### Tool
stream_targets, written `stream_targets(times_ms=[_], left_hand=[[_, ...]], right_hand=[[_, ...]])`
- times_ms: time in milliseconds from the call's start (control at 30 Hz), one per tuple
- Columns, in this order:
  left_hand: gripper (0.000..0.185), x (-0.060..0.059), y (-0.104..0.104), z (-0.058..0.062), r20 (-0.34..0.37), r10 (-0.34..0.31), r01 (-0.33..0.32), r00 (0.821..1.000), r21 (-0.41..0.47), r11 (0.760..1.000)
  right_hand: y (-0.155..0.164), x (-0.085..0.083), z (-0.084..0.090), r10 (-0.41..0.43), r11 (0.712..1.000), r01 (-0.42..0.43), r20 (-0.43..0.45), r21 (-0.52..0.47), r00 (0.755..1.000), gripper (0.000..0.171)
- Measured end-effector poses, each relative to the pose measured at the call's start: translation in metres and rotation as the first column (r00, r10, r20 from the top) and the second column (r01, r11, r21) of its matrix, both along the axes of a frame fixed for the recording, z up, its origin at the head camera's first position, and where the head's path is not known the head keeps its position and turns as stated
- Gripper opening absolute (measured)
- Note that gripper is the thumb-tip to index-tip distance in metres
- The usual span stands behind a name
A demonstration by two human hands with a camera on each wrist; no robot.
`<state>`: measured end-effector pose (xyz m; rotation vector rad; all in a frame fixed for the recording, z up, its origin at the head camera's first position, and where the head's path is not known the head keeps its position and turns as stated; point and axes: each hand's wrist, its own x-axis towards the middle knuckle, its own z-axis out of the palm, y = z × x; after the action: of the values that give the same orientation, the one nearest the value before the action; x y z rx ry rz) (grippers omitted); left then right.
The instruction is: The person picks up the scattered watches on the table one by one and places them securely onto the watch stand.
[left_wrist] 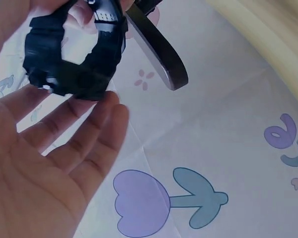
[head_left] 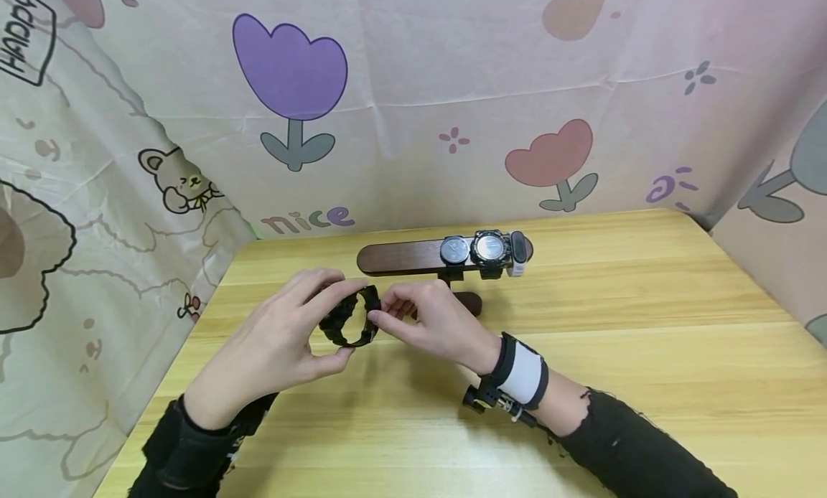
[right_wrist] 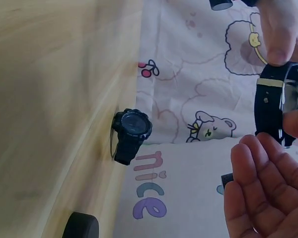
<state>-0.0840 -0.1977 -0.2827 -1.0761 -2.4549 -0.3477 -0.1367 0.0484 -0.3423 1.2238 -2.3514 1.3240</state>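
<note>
A black wristwatch [head_left: 370, 311] is held up above the table, its strap forming a closed loop. My left hand [head_left: 284, 340] grips it from the left, thumb below and fingers over the top. At the loop's right side, my right hand [head_left: 436, 322] pinches the strap between thumb and fingers. The left wrist view shows the dark segmented strap [left_wrist: 44, 44] close up, with fingers of the left hand [left_wrist: 49, 158] spread beneath. In the right wrist view, the watch's band [right_wrist: 269, 106] sits between the fingertips, and part of its face is covered.
Behind the hands stands a dark wooden watch stand [head_left: 400, 257]. Its right end carries a round-dial watch [head_left: 455, 250], a chunky watch [head_left: 489, 247] and a slim band [head_left: 518, 248]. Another black watch [right_wrist: 134, 124] rests on the wooden table [head_left: 614, 326]. Printed cloth [head_left: 413, 67] hangs behind.
</note>
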Motion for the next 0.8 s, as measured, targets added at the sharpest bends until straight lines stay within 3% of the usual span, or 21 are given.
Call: stream_targets(times_ms=[367,567,800], left_hand=[[0.084,0.001,0.015,0.003,0.012,-0.110,0.108,0.994,0.096,0.989],[0.090,-0.001,0.020,0.002,-0.048,-0.151,0.156,0.987,0.126,0.980],[0.090,-0.001,0.023,-0.002,-0.030,-0.150,0.153,0.988,0.129,0.980]], right_hand=[[0.003,-0.003,-0.002,0.025,0.999,-0.020,0.119,-0.051,0.993,0.006],[0.005,-0.004,-0.003,0.018,0.998,-0.012,0.120,-0.056,0.993,0.009],[0.007,-0.003,-0.001,0.006,0.998,0.001,0.113,-0.059,0.994,0.021]])
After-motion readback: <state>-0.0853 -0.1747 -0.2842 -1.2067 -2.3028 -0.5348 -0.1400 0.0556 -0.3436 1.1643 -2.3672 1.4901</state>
